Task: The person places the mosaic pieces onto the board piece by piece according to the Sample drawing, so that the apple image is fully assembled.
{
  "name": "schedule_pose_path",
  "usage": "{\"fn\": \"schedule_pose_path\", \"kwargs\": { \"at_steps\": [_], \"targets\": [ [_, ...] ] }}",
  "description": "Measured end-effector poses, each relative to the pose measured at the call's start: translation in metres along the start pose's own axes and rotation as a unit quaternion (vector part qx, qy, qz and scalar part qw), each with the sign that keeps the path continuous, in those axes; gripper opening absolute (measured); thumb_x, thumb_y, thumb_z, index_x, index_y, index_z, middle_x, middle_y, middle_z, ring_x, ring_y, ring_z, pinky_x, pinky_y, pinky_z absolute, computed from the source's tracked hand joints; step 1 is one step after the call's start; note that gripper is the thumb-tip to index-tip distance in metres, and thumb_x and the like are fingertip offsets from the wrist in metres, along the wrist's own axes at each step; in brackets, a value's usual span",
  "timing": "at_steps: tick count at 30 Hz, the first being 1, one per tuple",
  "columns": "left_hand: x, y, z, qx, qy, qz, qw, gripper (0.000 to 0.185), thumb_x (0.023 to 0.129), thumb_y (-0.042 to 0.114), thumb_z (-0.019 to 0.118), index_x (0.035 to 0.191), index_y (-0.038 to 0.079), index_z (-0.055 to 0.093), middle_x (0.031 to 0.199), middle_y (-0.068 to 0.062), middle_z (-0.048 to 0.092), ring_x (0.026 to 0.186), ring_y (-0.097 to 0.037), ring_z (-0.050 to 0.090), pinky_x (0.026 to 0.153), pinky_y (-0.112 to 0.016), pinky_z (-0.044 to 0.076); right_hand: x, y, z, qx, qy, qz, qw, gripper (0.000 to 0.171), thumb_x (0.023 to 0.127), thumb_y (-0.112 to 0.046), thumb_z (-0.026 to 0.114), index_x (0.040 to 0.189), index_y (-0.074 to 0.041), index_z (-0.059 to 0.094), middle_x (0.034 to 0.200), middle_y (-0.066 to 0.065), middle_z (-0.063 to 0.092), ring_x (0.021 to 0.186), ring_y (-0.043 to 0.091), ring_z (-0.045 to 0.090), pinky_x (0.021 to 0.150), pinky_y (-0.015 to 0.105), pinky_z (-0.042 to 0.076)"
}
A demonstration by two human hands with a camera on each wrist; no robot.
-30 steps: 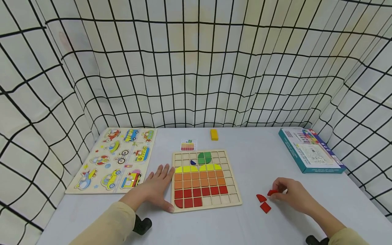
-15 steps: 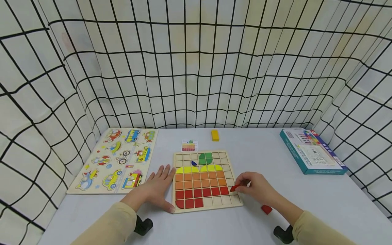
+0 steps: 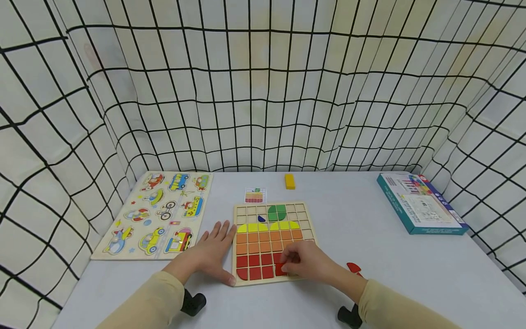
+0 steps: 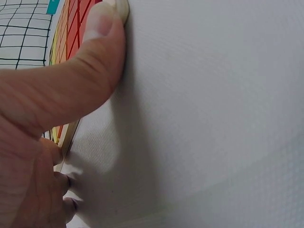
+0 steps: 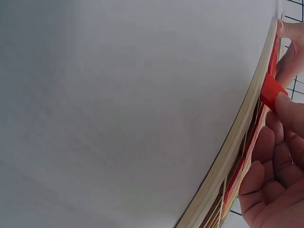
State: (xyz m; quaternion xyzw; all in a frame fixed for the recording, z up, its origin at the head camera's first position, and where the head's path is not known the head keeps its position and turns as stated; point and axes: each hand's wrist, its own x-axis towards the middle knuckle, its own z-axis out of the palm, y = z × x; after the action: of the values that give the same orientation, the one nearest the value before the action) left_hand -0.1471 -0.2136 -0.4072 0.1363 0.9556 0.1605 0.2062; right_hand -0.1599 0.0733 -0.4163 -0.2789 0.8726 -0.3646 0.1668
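A wooden grid board [image 3: 246, 214] lies mid-table, holding rows of yellow, orange and red tiles, two green pieces and a small blue one. My left hand [image 3: 211, 253] rests along its left side with fingers spread; in the left wrist view its thumb [image 4: 102, 42] presses the board's corner. My right hand [image 3: 308, 262] pinches a red square tile [image 5: 271, 90] over the bottom row, beside the red tiles lying there. That tile is tilted, one edge down at the grid in the right wrist view. My right hand covers the board's lower right cells.
A red rounded piece [image 3: 353, 267] lies right of the board, partly behind my right forearm. Behind the board are a small pattern card [image 3: 255, 195] and a yellow block [image 3: 290, 181]. A vehicle puzzle board [image 3: 141, 228] lies left, a teal box [image 3: 423, 205] right. Black-grid netting [image 3: 263, 100] surrounds the table.
My right hand has taken a red tile from the loose pieces on the right and carried it left to the board's bottom row. My left hand stays at the board's edge.
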Motion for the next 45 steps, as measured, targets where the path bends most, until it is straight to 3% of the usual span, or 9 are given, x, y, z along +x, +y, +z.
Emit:
{"fn": "schedule_pose_path", "kwargs": {
  "at_steps": [13,24,28,36,41,45],
  "targets": [
    [0.000,0.001,0.000,0.002,-0.001,0.001,1.0000,0.130,0.066,0.047,0.093,0.162,-0.001,0.019,0.170,-0.026,0.010,0.158,-0.048,0.003,0.125,-0.068,0.010,0.001,-0.005,0.007,-0.064,0.012,0.016,0.998,0.007,0.087,-0.010,0.081,0.084,-0.014,0.076,0.075,-0.010,0.066,0.069,0.006,0.055,0.062,0.018,0.049],
    [0.000,0.001,0.001,0.000,0.000,0.004,1.0000,0.130,0.066,0.047,0.093,0.161,-0.002,0.019,0.170,-0.027,0.010,0.157,-0.049,0.004,0.125,-0.069,0.010,-0.006,0.001,-0.002,-0.073,0.026,0.017,0.997,0.008,0.092,-0.010,0.076,0.088,-0.016,0.074,0.081,-0.010,0.066,0.075,0.008,0.055,0.065,0.020,0.048],
    [0.001,0.001,0.001,0.002,0.000,0.002,1.0000,0.130,0.066,0.048,0.093,0.162,-0.001,0.019,0.170,-0.026,0.010,0.158,-0.048,0.004,0.125,-0.069,0.010,-0.018,0.016,-0.017,-0.080,0.053,0.037,0.995,0.010,0.092,-0.009,0.074,0.087,-0.017,0.072,0.081,-0.010,0.065,0.077,0.010,0.055,0.065,0.019,0.048],
    [0.003,-0.001,0.001,0.006,-0.004,0.002,1.0000,0.131,0.066,0.051,0.091,0.162,0.001,0.018,0.171,-0.025,0.009,0.158,-0.048,0.002,0.125,-0.069,0.009,-0.059,0.047,-0.053,-0.082,0.092,0.121,0.985,0.007,0.091,-0.008,0.074,0.092,-0.014,0.073,0.085,-0.006,0.068,0.079,0.012,0.056,0.067,0.020,0.051],
    [0.003,0.000,0.001,0.008,-0.005,0.002,1.0000,0.132,0.066,0.051,0.091,0.162,0.000,0.017,0.171,-0.025,0.008,0.158,-0.048,0.002,0.125,-0.069,0.009,-0.089,0.068,-0.071,-0.077,0.068,0.145,0.984,0.005,0.091,-0.011,0.076,0.094,-0.015,0.074,0.087,-0.005,0.070,0.080,0.013,0.057,0.065,0.018,0.052],
    [0.003,-0.001,0.001,0.010,-0.005,0.002,0.9999,0.132,0.066,0.051,0.091,0.162,0.000,0.016,0.171,-0.026,0.008,0.158,-0.049,0.002,0.124,-0.070,0.009,-0.108,0.081,-0.079,-0.075,0.039,0.128,0.988,0.008,0.088,-0.015,0.079,0.096,-0.014,0.075,0.088,-0.006,0.069,0.079,0.009,0.056,0.067,0.017,0.052]
  ]
}}
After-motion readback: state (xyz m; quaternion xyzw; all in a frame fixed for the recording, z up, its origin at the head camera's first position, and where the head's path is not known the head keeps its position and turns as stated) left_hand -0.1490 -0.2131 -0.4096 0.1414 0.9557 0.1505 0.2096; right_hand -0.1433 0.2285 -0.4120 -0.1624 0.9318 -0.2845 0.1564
